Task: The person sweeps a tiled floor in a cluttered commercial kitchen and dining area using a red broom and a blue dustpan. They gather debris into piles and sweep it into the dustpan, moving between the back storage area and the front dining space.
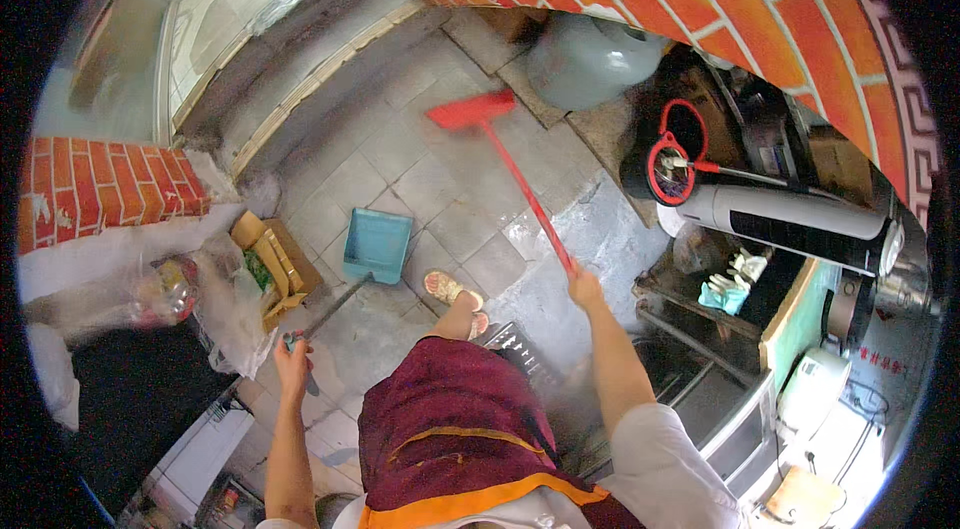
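Observation:
My right hand point(586, 290) grips the red handle of a broom point(529, 191). The broom's red head point(471, 109) is on or just above the tiled floor ahead of me, slightly blurred. In my left hand point(292, 364) is the dark handle of a long-handled dustpan point(377, 244). Its blue pan lies on the tiles to the front left, with the scoop side facing away from me. No debris can be made out inside the pan. A maroon apron point(457, 416) with orange trim covers my front, and a sandalled foot point(452, 289) shows below it.
An opened cardboard box point(281, 266) and plastic bags point(232, 304) stand at the left. A step point(322, 71) borders the floor ahead. To the right are a large grey rounded container point(589, 60), a white tower appliance point(795, 217), a spin-mop head point(671, 169) and a shelf holding gloves point(731, 285).

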The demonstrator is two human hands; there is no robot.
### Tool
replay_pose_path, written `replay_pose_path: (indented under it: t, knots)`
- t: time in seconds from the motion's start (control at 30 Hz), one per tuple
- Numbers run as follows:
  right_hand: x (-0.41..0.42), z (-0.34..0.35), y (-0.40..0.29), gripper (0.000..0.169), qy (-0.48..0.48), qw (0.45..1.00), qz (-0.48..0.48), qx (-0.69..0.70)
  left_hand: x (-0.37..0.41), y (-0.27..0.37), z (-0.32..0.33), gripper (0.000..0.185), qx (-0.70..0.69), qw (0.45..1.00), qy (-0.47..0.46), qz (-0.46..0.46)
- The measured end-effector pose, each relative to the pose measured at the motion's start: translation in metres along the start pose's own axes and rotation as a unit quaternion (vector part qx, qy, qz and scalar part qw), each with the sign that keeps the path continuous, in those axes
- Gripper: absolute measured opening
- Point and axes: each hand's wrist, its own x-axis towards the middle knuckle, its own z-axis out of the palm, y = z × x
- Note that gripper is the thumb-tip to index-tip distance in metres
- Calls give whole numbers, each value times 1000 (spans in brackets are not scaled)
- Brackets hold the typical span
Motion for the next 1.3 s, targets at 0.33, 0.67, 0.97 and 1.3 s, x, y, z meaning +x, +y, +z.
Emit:
replay_pose_path:
  t: [0.33,0.67,0.97,1.3]
  knots:
    - [-247,34,19,40,-58,946,130,292,41,13,6,17,236,938,14,254]
    - [-134,42,-6,25,54,894,259,362,72,41,1,24,327,899,-14,290]
    - [-242,86,-168,39,-66,821,299,481,100,63,-22,26,356,876,-115,305]
    - [-281,44,-248,34,60,735,385,555,129,111,-24,26,440,817,-186,324]
